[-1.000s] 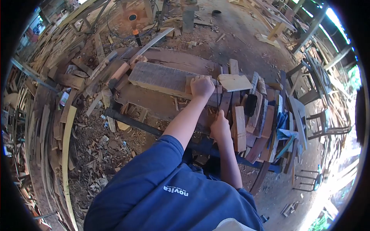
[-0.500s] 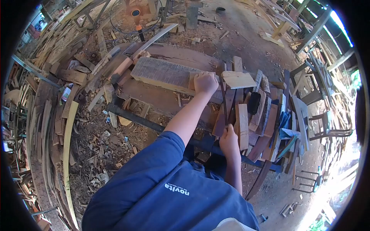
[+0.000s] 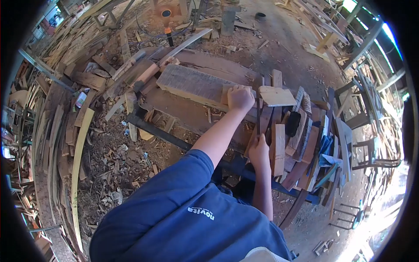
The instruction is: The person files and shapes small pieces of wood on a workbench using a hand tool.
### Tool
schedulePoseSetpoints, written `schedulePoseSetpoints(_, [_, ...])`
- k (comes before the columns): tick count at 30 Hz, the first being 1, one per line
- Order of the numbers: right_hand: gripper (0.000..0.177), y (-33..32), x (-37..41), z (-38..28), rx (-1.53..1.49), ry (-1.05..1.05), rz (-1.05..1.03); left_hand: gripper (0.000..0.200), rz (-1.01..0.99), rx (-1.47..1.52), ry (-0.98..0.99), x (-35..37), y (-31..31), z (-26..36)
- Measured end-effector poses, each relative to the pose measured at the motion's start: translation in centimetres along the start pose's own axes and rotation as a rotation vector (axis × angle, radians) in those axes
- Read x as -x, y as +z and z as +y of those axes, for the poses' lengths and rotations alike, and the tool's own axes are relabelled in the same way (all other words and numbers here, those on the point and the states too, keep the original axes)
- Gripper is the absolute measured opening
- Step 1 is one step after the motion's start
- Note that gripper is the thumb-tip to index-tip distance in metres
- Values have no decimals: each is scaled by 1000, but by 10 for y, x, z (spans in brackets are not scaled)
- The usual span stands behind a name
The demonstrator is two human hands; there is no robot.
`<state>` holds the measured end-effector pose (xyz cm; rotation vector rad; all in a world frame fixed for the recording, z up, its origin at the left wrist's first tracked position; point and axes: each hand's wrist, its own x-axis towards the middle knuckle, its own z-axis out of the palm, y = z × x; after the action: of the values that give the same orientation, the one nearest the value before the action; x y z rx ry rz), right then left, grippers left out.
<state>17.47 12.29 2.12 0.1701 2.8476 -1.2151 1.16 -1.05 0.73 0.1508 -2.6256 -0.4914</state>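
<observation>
My left hand [image 3: 241, 98] is closed over a small piece of light wood [image 3: 225, 93], pressing it on top of a thick wooden beam [image 3: 192, 81] near the beam's right end. In my right hand [image 3: 259, 149], closed and nearer my body, is a long, thin, dark tool [image 3: 259, 113]. It points away from me just right of my left fist. Its kind is hard to make out because I see it edge-on. A flat pale board [image 3: 276, 96] lies right of the tool's far part.
Stacked wood offcuts [image 3: 278, 150] lie right of my right hand, with a black object [image 3: 295, 124] and a blue cloth [image 3: 325, 146] among them. A dark rail [image 3: 159, 136] runs along the bench's near side. A fan [image 3: 166, 14] stands beyond. Scraps cover the ground at left.
My right hand has moved forward with the tool, closer to my left hand. The left hand stays on the wood piece. The whole view has shifted slightly.
</observation>
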Motion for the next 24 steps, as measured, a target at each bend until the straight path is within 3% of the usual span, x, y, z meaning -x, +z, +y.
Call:
schedulePoseSetpoints(6, [21,-10,51,0,55,31,-17,21,-12,24,19,-1,-3,1])
schedulePoseSetpoints(17, [21,1,-38,-18,84,-6,-14,18,63,33,35,-1,-3,1])
schedulePoseSetpoints(24, [21,-6,26,-2,10,-28,-27,18,88,9,59,-1,-1,1])
